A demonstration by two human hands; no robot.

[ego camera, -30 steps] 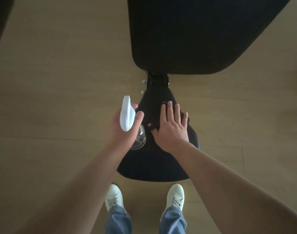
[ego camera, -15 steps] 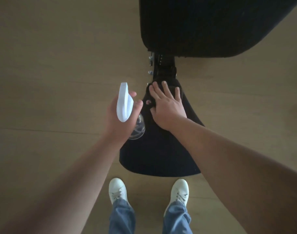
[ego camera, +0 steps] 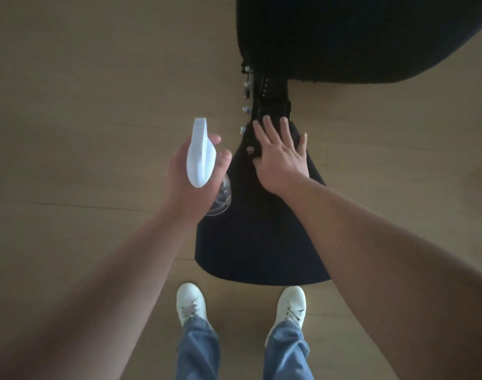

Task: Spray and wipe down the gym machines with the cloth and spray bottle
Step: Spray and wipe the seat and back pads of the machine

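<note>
A black padded seat (ego camera: 256, 237) of a gym bench lies below me, its narrow end pointing away. My right hand (ego camera: 281, 160) rests flat on that narrow end with fingers straight and spread, pressing a dark cloth (ego camera: 251, 142) that barely stands out from the pad. The thumb is partly tucked under the cloth. To the left of the seat, my left hand (ego camera: 185, 185) grips a spray bottle (ego camera: 200, 157) with a white trigger head and a clear body, held in the air with its nozzle pointing away from me.
A larger black back pad (ego camera: 357, 37) fills the top right, joined to the seat by a black bracket with metal bolts (ego camera: 246, 109). My white shoes (ego camera: 190, 303) stand at the seat's near edge. Tan wood floor (ego camera: 83, 105) surrounds the bench.
My right hand slid with the cloth from the middle of the seat up to its narrow far end. The left hand kept the bottle beside the seat.
</note>
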